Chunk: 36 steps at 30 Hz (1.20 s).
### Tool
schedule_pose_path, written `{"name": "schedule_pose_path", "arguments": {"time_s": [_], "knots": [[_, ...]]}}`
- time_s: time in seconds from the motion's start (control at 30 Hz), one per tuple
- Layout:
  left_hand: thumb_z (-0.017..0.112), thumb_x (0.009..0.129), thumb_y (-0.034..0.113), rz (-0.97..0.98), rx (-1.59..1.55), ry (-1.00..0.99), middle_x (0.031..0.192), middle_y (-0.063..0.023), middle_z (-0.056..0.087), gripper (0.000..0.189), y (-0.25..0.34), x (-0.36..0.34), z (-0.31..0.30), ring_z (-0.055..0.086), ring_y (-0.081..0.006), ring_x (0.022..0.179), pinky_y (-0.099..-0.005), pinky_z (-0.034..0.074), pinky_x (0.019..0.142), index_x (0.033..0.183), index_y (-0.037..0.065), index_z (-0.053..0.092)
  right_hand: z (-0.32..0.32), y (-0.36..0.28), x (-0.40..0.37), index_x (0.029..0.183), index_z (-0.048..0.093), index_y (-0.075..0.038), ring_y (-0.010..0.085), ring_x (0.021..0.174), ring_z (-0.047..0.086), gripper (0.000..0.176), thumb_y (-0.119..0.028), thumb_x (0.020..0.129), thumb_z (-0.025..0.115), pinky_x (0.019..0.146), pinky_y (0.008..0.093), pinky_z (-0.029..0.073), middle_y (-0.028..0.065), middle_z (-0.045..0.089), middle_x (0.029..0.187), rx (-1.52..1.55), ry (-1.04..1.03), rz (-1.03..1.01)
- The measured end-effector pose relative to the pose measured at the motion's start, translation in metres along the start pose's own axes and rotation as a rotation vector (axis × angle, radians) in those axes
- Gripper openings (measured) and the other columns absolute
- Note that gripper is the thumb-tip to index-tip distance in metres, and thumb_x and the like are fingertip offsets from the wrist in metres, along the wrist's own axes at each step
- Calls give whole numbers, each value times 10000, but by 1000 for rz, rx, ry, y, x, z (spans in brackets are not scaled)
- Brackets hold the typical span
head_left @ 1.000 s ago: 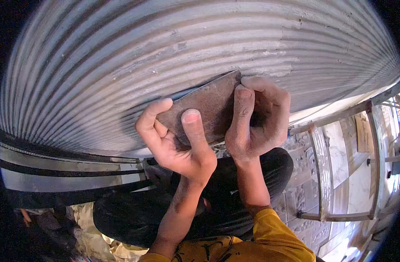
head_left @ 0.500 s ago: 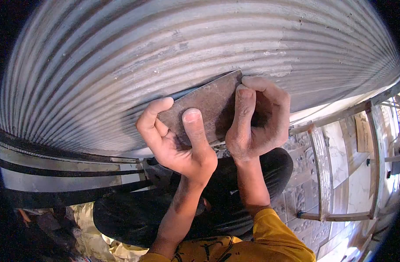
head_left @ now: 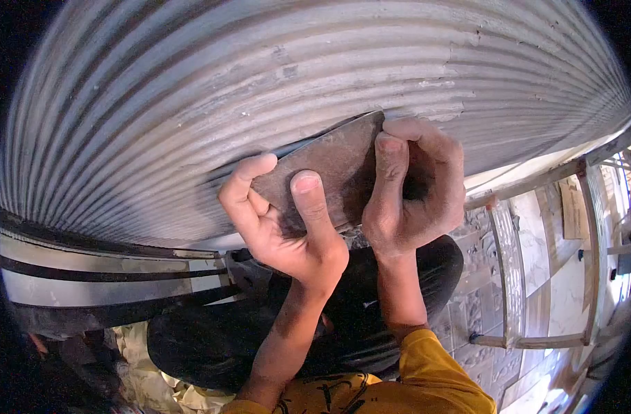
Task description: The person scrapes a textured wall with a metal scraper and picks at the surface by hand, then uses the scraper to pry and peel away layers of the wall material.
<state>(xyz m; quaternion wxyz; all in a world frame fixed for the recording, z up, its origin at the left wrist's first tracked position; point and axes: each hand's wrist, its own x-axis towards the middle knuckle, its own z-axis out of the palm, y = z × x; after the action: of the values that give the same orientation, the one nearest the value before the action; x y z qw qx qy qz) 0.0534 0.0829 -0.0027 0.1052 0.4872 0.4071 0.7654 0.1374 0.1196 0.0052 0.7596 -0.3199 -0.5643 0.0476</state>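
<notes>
**Brown plate gripped two-handed at a ribbed wall panel**

Clock directions read from frame centre
Held just off centre towards 12 o'clock: thin, flat brown plate (head_left: 346, 165), metal by its look, face dull and mottled
Set tilted, long far edge climbing from about 10 towards 1 o'clock, close along the ribs of the corrugated wall panel (head_left: 315, 62); contact along the whole edge: cannot tell
Left hand (head_left: 281, 241), near centre at 8 o'clock: clamped on the plate, thumb flat on the near face and pointing to 12, forefinger bent round the 9 o'clock end; remaining fingers partly hidden behind
Right hand (head_left: 412, 221), at 3 o'clock: clamped on the plate's other end, thumb on the near face, forefinger hooked to the corner at 1 o'clock; grey dust on the skin
Also noted: ribs filling the whole 12 o'clock side, with paler, rough patches towards 1
At 4 o'clock: ladder-like metal frame (head_left: 510, 276) over patterned tiles (head_left: 475, 303)
At 6: yellow shirt (head_left: 439, 366)
At 7: dark trousers (head_left: 219, 345), with crumpled pale sheeting (head_left: 139, 359) just beyond
Between 8 and 9: pale and black bands (head_left: 108, 286), below the panel's dark border
</notes>
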Motion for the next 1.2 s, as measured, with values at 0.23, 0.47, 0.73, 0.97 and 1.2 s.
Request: {"name": "schedule_pose_path", "arguments": {"time_s": [0.23,0.47,0.73,0.97,1.2], "knots": [[600,960,117,-20,-130,40,1154,-129,461,319,3,0,6,461,-195,1079,-322,382,958,1206,-4,437,1,6,-2,1010,603,54,78,704,591,101,11,920,622,656,189,467,83,668,861,49,15,-24],[613,944,102,17,-28,21,1131,-122,464,310,-5,-1,0,454,-193,1064,-313,375,950,1188,-8,457,5,7,-2,911,672,17,105,544,608,84,42,831,685,526,228,472,91,707,766,44,123,-13],[605,945,92,-26,-94,16,1129,-119,463,309,-3,-3,1,459,-190,1058,-308,376,943,1193,-9,450,-3,2,-4,1005,615,59,94,735,607,100,14,917,628,681,206,481,100,684,900,17,-1,28],[602,946,91,-14,-75,75,1133,-122,459,323,0,-1,5,472,-191,1036,-313,396,921,1208,-11,442,0,-6,10,959,628,57,100,719,624,74,28,894,650,677,207,490,108,692,855,1,-53,-21],[594,950,88,-4,-72,48,1155,-131,468,324,-6,-6,2,482,-184,1031,-310,405,918,1218,-7,438,-2,4,-6,964,629,56,100,717,631,80,29,891,652,667,205,497,111,692,855,5,27,-44]]}}
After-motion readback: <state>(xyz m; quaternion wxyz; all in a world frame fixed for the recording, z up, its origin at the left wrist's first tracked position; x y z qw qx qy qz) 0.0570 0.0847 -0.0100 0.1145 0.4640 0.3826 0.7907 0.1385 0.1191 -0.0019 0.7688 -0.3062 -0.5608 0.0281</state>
